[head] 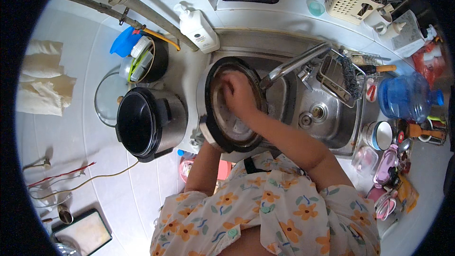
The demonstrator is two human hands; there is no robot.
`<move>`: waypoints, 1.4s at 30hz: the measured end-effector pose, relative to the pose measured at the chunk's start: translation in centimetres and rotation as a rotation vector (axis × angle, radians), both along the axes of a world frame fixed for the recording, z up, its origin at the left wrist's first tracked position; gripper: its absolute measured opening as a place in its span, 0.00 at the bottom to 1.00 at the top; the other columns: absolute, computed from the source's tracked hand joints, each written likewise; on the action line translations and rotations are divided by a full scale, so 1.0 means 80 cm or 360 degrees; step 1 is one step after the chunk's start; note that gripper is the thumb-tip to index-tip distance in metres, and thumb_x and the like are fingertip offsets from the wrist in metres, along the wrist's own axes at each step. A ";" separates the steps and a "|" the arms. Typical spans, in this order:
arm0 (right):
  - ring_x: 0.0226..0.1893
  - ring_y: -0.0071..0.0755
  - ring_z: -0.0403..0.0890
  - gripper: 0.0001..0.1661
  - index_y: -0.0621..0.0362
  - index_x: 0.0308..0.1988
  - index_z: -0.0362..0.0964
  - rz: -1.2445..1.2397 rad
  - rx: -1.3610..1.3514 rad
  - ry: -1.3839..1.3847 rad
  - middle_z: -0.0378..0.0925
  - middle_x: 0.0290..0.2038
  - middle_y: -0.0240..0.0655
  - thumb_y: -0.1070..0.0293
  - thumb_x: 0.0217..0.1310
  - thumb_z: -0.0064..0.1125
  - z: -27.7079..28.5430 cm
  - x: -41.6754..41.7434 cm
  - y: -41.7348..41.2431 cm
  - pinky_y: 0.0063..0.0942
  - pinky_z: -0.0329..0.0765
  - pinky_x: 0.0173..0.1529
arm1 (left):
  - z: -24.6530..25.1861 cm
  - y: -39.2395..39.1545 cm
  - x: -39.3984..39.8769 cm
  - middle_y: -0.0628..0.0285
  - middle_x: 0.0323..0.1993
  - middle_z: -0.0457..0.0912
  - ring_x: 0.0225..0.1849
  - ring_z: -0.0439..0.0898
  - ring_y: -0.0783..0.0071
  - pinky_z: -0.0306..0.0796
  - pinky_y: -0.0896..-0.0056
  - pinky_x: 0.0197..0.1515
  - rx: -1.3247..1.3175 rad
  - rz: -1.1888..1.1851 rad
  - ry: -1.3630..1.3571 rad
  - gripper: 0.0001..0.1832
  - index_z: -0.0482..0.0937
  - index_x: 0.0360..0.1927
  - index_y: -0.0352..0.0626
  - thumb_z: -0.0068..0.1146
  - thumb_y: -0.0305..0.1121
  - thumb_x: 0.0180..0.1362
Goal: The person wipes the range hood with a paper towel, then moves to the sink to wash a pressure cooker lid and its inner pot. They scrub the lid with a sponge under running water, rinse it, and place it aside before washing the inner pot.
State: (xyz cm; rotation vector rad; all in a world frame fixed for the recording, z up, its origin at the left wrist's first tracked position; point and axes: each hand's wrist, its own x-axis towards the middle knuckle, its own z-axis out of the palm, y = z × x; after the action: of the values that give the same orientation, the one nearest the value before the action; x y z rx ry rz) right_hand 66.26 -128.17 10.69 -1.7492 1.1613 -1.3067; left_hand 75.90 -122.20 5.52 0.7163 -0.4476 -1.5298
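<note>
The round lid of an electric pressure cooker (233, 128) is tilted up over the left sink basin (273, 99), its inner side and dark rim towards me. My right hand (236, 90) is inside the lid, fingers bent against its upper inner face; whether it holds a cloth I cannot tell. My left hand (212, 145) is at the lid's lower left edge, mostly hidden behind it, supporting the lid. The chrome faucet (298, 64) reaches over to the lid's right edge. Left of the lid stands the cooker body (170, 121), its dark inside showing.
A white pump bottle (201, 32) stands behind the sink. A glass lid (106, 96) and a dark pot (160, 60) with containers are at left. On the right are a wire rack (343, 78), a blue water jug (405, 96) and stacked bowls (382, 135).
</note>
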 end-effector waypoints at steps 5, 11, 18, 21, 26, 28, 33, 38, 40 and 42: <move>0.43 0.51 0.75 0.15 0.61 0.39 0.74 0.0579 -0.0324 -0.0049 0.76 0.40 0.44 0.81 0.46 0.57 0.011 -0.018 0.064 0.39 0.71 0.50 | -0.006 -0.002 0.005 0.59 0.63 0.63 0.63 0.63 0.70 0.55 0.67 0.66 0.0031 -0.0012 -0.0159 0.25 0.56 0.67 0.45 0.39 0.40 0.69; 0.42 0.51 0.75 0.13 0.59 0.36 0.74 -0.0005 0.0220 -0.0036 0.75 0.39 0.44 0.81 0.46 0.58 0.006 -0.012 -0.039 0.40 0.72 0.48 | -0.012 -0.004 0.008 0.58 0.61 0.64 0.61 0.65 0.69 0.57 0.67 0.64 0.0010 -0.0025 -0.0161 0.25 0.58 0.65 0.44 0.41 0.38 0.66; 0.41 0.48 0.76 0.09 0.59 0.35 0.74 0.0433 -0.0166 0.0054 0.76 0.38 0.42 0.78 0.48 0.61 0.001 -0.025 0.059 0.37 0.73 0.47 | -0.022 0.001 0.007 0.57 0.59 0.67 0.59 0.67 0.67 0.59 0.67 0.62 0.0043 -0.0078 -0.0143 0.25 0.60 0.63 0.42 0.44 0.37 0.63; 0.42 0.46 0.76 0.09 0.59 0.34 0.74 0.0680 -0.0035 -0.0029 0.77 0.40 0.41 0.76 0.49 0.62 -0.018 -0.072 0.066 0.36 0.73 0.49 | -0.020 -0.004 0.014 0.56 0.58 0.68 0.58 0.68 0.66 0.60 0.67 0.61 0.0020 -0.0053 -0.0106 0.25 0.61 0.62 0.41 0.45 0.36 0.62; 0.41 0.42 0.78 0.06 0.59 0.35 0.75 0.0102 0.0527 0.0123 0.76 0.39 0.41 0.70 0.55 0.61 -0.051 -0.106 0.016 0.35 0.75 0.44 | -0.004 -0.005 0.037 0.56 0.56 0.69 0.56 0.70 0.65 0.62 0.67 0.59 -0.0015 0.0026 -0.0069 0.25 0.63 0.60 0.40 0.47 0.35 0.59; 0.40 0.44 0.78 0.08 0.59 0.36 0.76 0.0036 0.0693 0.0175 0.76 0.39 0.41 0.68 0.57 0.59 -0.063 -0.101 -0.018 0.37 0.75 0.42 | -0.004 -0.003 0.039 0.55 0.55 0.70 0.55 0.70 0.65 0.62 0.67 0.59 -0.0016 0.0034 -0.0061 0.25 0.63 0.60 0.40 0.48 0.35 0.58; 0.41 0.46 0.76 0.07 0.59 0.36 0.76 0.0078 0.0346 0.0603 0.76 0.39 0.39 0.70 0.56 0.59 -0.136 -0.082 0.005 0.40 0.73 0.44 | -0.009 0.001 0.042 0.54 0.54 0.72 0.53 0.72 0.64 0.64 0.66 0.57 -0.0007 0.0078 -0.0040 0.25 0.65 0.58 0.39 0.50 0.34 0.56; 0.37 0.47 0.74 0.07 0.58 0.36 0.76 0.0469 -0.0073 0.0419 0.75 0.35 0.42 0.76 0.53 0.60 -0.072 -0.097 0.042 0.38 0.71 0.43 | -0.015 -0.006 0.046 0.53 0.52 0.73 0.52 0.74 0.63 0.66 0.66 0.55 -0.0006 0.0102 -0.0034 0.25 0.66 0.57 0.38 0.52 0.32 0.54; 0.37 0.48 0.73 0.07 0.59 0.36 0.76 0.0588 0.0008 0.0397 0.74 0.33 0.43 0.76 0.53 0.58 -0.071 -0.107 0.038 0.40 0.71 0.42 | -0.014 -0.007 0.044 0.53 0.51 0.74 0.51 0.74 0.62 0.66 0.66 0.55 -0.0004 0.0112 -0.0034 0.26 0.67 0.56 0.37 0.53 0.32 0.53; 0.37 0.51 0.74 0.06 0.60 0.35 0.75 0.0638 0.0112 0.0409 0.75 0.33 0.45 0.74 0.54 0.56 -0.077 -0.113 0.018 0.44 0.72 0.43 | -0.014 -0.010 0.043 0.53 0.50 0.75 0.50 0.75 0.62 0.67 0.66 0.54 -0.0004 0.0113 -0.0038 0.26 0.68 0.56 0.37 0.53 0.32 0.52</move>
State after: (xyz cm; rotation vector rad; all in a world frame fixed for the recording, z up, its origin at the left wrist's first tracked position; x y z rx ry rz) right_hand 57.21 -126.74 4.55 -2.0105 0.9103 -0.8127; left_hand 79.33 -123.01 4.40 0.7419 -0.4374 -1.4553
